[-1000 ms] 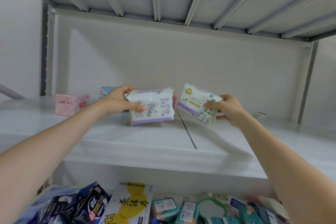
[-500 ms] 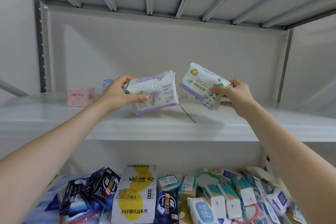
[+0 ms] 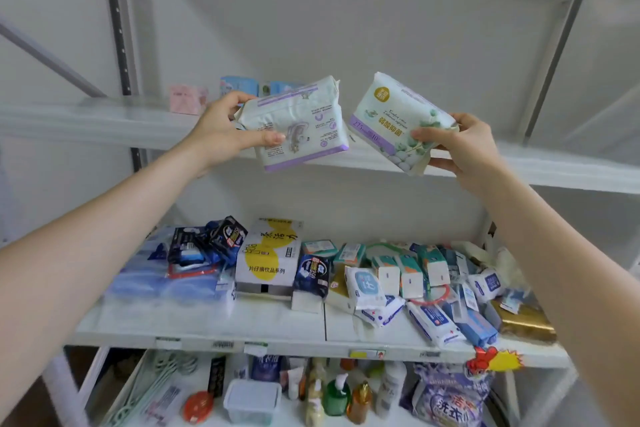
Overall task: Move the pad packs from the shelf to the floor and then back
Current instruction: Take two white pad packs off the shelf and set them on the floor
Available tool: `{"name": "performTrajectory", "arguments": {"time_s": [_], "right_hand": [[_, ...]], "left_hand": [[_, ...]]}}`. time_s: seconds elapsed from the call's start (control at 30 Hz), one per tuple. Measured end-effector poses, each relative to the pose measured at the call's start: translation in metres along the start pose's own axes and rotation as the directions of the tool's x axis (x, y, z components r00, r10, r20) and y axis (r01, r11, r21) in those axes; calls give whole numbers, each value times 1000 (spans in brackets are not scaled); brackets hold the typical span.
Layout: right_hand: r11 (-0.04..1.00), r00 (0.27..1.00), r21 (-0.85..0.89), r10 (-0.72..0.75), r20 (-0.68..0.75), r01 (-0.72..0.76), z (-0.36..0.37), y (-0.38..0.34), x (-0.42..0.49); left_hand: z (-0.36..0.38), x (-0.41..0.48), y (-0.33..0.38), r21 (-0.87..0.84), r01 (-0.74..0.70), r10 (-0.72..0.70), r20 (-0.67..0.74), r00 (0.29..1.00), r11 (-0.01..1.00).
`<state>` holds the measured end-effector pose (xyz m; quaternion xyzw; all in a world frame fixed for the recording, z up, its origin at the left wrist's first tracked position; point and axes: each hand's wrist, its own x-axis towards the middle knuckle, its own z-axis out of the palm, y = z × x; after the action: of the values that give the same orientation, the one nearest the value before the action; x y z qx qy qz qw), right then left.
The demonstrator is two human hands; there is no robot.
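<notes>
We held 2 packs off the shelf (image 3: 104,118): left grip (image 3: 225,128) wrapped round the purple pack (image 3: 304,121), right grip (image 3: 464,146) pinching the leafy pack (image 3: 398,114). Floor and return remained, we judged.

Middle tier (image 3: 194,319): white-and-yellow carton (image 3: 268,255) beside dark blue packs (image 3: 227,236); wipe packs (image 3: 363,284) heaped right of it; gold pack (image 3: 523,321) far right. Bottom tier (image 3: 291,418): clear lidded tub (image 3: 252,400), green pump bottle (image 3: 335,399), purple detergent bag (image 3: 450,399).

The purple-striped pack (image 3: 301,125) and leaf-print pack (image 3: 398,118) have come up off the shelf (image 3: 86,116) and forward past its edge.
</notes>
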<state>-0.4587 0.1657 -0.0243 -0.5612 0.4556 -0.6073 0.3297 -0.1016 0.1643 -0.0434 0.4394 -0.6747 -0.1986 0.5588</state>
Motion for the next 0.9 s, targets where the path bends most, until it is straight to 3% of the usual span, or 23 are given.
{"name": "performTrajectory", "arguments": {"time_s": [0.43, 0.57, 0.9], "right_hand": [[985, 986, -56, 167, 21, -165, -34, 71, -177], [972, 974, -80, 225, 13, -223, -35, 101, -235], [916, 925, -161, 378, 38, -368, -36, 206, -353]], "left_hand": [[20, -193, -22, 61, 229, -236, 180, 955, 972], [22, -252, -33, 133, 232, -258, 235, 937, 963], [34, -384, -90, 229, 386, -444, 321, 837, 893]]}}
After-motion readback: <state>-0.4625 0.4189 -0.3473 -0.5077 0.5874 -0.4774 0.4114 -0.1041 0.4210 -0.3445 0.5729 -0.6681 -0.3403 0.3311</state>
